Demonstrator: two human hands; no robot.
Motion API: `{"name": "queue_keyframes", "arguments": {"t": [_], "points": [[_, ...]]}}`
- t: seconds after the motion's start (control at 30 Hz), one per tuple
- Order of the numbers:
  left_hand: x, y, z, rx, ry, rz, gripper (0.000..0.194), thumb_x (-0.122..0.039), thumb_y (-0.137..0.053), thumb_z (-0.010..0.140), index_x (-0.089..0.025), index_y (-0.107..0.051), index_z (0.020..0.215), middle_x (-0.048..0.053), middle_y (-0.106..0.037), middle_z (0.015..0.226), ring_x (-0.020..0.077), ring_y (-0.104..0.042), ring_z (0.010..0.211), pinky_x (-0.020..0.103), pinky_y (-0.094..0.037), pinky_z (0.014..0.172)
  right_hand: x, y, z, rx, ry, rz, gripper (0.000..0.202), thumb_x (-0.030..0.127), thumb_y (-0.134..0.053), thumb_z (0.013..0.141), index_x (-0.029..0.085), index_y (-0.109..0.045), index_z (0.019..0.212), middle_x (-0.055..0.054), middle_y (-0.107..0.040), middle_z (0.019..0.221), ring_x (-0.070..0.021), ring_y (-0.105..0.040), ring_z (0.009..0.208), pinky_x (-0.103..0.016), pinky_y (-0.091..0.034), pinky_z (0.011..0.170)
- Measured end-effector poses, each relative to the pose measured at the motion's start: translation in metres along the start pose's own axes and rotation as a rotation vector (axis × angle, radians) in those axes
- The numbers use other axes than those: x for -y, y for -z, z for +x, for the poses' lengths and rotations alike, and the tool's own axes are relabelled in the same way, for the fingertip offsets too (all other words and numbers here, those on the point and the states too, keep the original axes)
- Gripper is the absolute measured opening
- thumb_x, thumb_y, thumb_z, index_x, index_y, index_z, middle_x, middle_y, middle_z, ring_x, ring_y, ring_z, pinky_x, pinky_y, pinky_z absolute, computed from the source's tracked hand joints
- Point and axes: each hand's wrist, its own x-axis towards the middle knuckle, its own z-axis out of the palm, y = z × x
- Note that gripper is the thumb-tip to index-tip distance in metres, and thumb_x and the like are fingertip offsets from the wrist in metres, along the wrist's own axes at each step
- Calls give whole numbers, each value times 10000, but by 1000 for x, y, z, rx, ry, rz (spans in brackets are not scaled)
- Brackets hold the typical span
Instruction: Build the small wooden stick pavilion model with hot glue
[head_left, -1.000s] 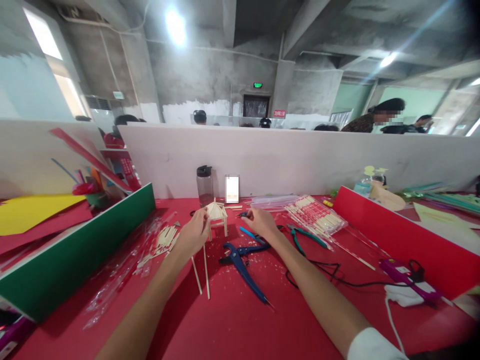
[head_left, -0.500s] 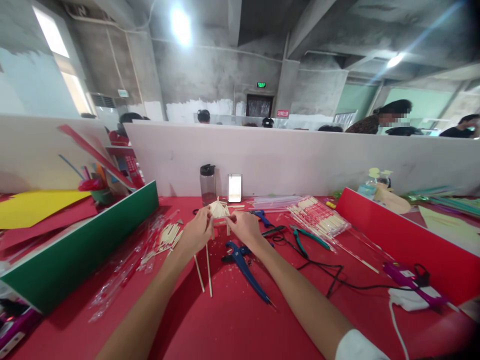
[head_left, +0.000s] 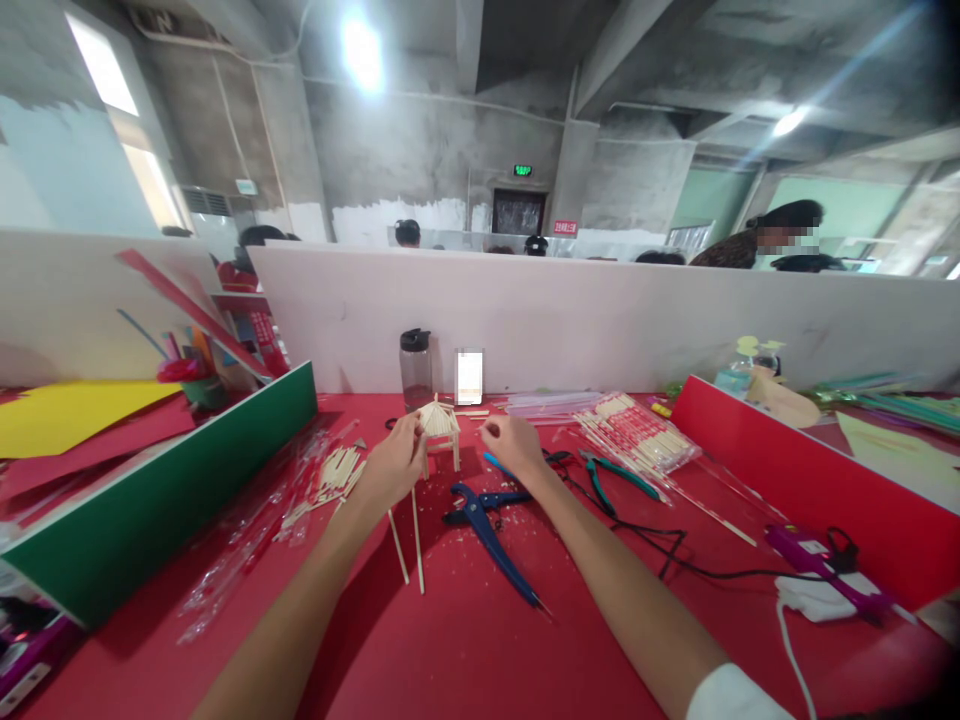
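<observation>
A small pavilion of pale wooden sticks (head_left: pixel 441 422), with a pitched roof on thin legs, stands on the red table. My left hand (head_left: pixel 399 458) is closed on its left side, thumb and fingers at the roof's edge. To the right, apart from the pavilion, my right hand (head_left: pixel 511 443) is raised with fingertips pinched together. Whatever is between those fingertips is too small to make out. Below the hands lies a blue-handled cutter (head_left: pixel 491 545) among pale crumbs. Two long sticks (head_left: pixel 417 540) lie near my left wrist. A blue tool (head_left: pixel 504 468) is partly hidden under my right hand.
Short cut sticks (head_left: pixel 339 472) lie on plastic wrap at left. Green-handled pliers (head_left: pixel 622 478), a black cable (head_left: pixel 675 560) and packed sticks (head_left: pixel 645 430) are at right. A bottle (head_left: pixel 416 370) and phone (head_left: pixel 469 377) stand behind. Green (head_left: pixel 187 480) and red boards (head_left: pixel 810 490) flank the area.
My right hand has let go of the pavilion's right side and moved right, uncovering that side and its leg. My left hand stays on the pavilion.
</observation>
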Motion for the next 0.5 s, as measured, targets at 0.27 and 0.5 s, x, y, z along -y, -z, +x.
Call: {"name": "queue_keyframes", "arguments": {"t": [0.27, 0.5], "points": [[-1, 1, -1, 23, 21, 5, 221, -339, -325, 976, -218, -493, 1053, 131, -530, 1384, 250, -648, 1047, 408, -503, 867, -93, 39, 22, -32, -337, -192, 303, 315, -460, 930, 207, -742, 912, -97, -745, 887, -195, -668, 807, -242, -378, 639], [1, 0, 0, 10, 15, -7, 273, -353, -334, 973, -213, -492, 1146, 130, -572, 1324, 247, -646, 1043, 397, -496, 885, -101, 43, 23, 216, -190, -110, 263, 186, -588, 863, 230, -710, 1092, -47, -760, 913, -154, -676, 845, -203, -415, 706]]}}
